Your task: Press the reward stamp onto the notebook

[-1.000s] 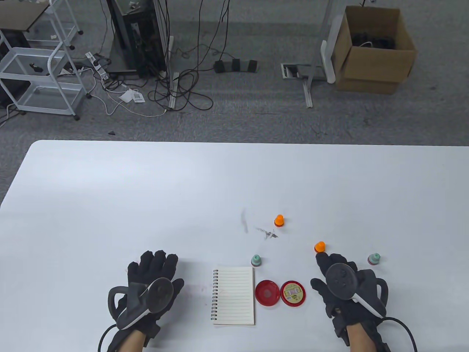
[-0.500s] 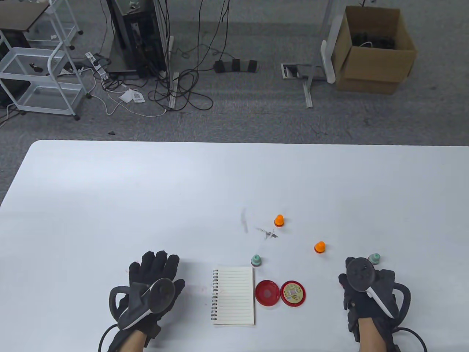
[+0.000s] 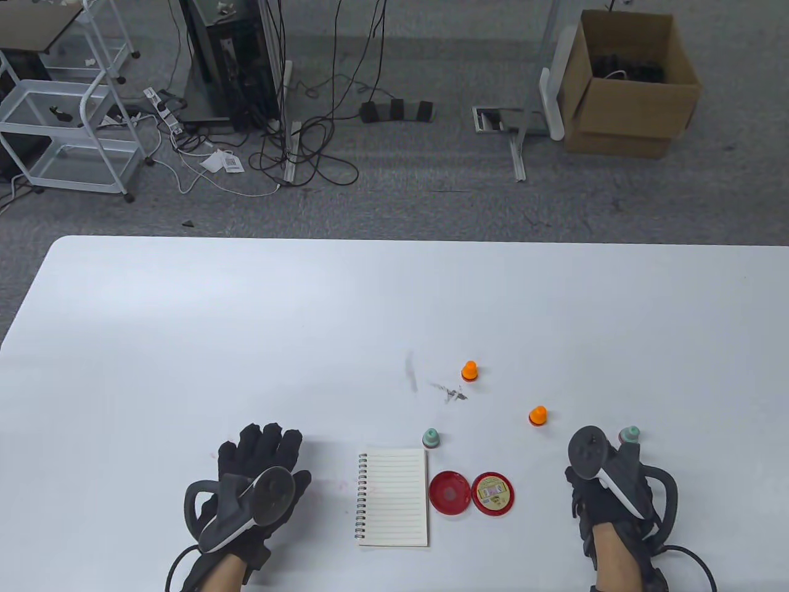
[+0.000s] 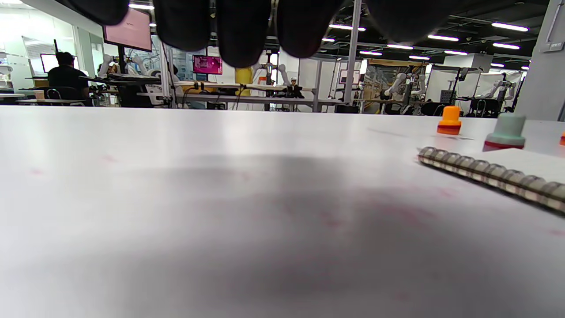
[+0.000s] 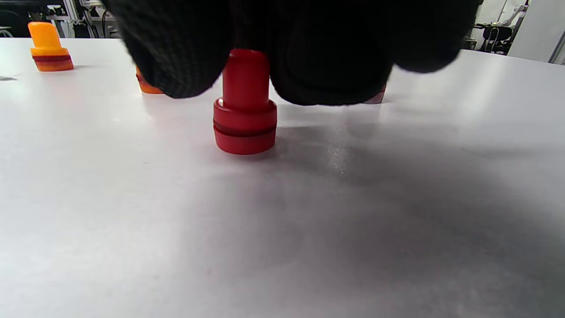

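Red stamp (image 5: 245,115) stands upright under the right hand (image 3: 607,487), whose grip pinches its handle for lifting; left hand (image 3: 256,481) lies spread at nine o'clock of the notebook (image 3: 394,497)

Even, bright overhead light fills the table view, and the white tabletop (image 3: 246,308) shows a broad, pale sheen across its middle with only faint, short shadows under the small objects. That view is sharp throughout. In the left wrist view, ceiling strip lights (image 4: 510,27) glow in rows behind, and a wide, soft shadow darkens the tabletop beneath the left hand (image 4: 247,22), whose fingers are blurred from closeness. The near surface is out of focus there. In the right wrist view the red stamp (image 5: 245,110) is crisp, the right hand (image 5: 282,39) is a dark, underexposed mass, and its diffuse shadow spreads to the right.
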`<control>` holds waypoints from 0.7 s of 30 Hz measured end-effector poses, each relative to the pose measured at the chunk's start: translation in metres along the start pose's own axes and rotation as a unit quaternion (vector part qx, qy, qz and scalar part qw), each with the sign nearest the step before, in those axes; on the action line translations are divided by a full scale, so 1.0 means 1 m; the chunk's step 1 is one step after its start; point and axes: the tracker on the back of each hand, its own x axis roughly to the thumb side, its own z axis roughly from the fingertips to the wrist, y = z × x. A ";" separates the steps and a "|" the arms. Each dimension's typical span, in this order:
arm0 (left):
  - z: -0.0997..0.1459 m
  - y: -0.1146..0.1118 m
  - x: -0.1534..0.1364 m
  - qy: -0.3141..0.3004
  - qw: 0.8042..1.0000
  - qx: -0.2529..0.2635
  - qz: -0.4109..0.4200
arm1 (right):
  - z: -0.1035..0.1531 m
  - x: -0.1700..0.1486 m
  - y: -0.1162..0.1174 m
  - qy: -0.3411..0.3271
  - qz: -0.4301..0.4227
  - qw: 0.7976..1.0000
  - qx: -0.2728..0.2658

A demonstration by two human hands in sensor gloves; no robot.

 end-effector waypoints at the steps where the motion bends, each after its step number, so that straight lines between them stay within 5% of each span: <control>1: 0.000 0.000 0.000 0.000 1.000 0.000 0.000 | 0.000 0.000 0.001 0.002 0.003 1.000 0.001; 21: -0.001 0.001 0.001 -0.005 1.000 0.002 0.008 | 0.017 0.022 -0.013 -0.069 -0.008 0.996 -0.056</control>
